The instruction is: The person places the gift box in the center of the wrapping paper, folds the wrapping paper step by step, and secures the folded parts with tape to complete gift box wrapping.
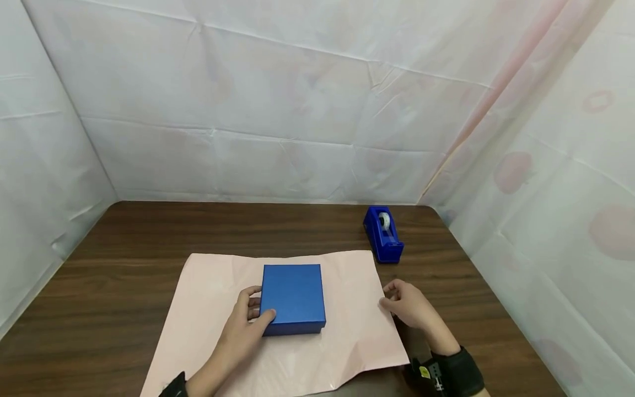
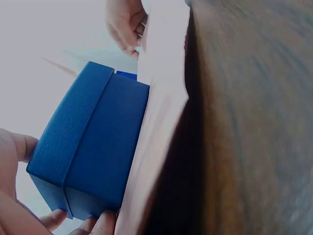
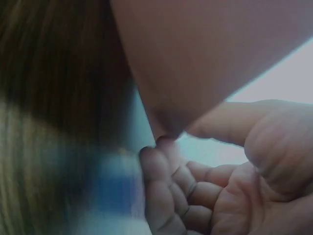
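Observation:
A blue lidded box [image 1: 292, 295] sits on a sheet of pale pink paper [image 1: 218, 309] spread over the table. My left hand [image 1: 243, 325] grips the box's left side, thumb on the lid's front corner and fingers along the side wall; the left wrist view shows the lidded box [image 2: 93, 142] between thumb and fingers. My right hand [image 1: 409, 303] pinches the right edge of the paper between thumb and fingers. In the right wrist view the paper [image 3: 195, 54] slants down to the fingertips of the right hand [image 3: 220, 171].
A blue tape dispenser [image 1: 384, 237] with a roll of clear tape stands behind the paper's far right corner. The dark wood table [image 1: 124, 264] meets cloth-covered walls [image 1: 278, 99] at the back and both sides. The paper's front right corner is creased.

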The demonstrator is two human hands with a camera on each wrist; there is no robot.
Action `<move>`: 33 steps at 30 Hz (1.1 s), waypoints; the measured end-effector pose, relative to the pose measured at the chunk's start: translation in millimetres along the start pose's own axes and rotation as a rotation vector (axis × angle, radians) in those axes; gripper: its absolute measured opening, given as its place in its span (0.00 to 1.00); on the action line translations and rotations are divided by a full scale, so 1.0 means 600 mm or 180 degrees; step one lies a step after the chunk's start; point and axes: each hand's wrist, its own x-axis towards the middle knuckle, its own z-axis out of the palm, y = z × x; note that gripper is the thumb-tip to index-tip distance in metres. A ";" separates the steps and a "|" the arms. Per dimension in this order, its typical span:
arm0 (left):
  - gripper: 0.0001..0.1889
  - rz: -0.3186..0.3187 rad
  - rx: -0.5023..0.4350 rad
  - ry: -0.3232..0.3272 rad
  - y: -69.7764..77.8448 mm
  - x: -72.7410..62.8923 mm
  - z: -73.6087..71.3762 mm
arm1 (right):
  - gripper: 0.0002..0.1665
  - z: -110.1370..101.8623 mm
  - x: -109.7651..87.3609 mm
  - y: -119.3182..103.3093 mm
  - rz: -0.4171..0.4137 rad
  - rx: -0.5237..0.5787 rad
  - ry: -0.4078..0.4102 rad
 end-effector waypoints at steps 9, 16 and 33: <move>0.18 -0.0003 0.0174 0.0087 0.000 -0.006 0.000 | 0.17 0.008 0.005 0.003 0.0090 0.0086 -0.0009; 0.15 -0.0137 0.0314 0.0079 0.002 -0.012 -0.001 | 0.17 0.007 0.000 -0.001 0.0140 0.0067 -0.0018; 0.20 -0.0045 0.0195 0.0025 0.002 -0.013 -0.001 | 0.12 -0.003 -0.008 -0.002 -0.0291 0.0371 0.0176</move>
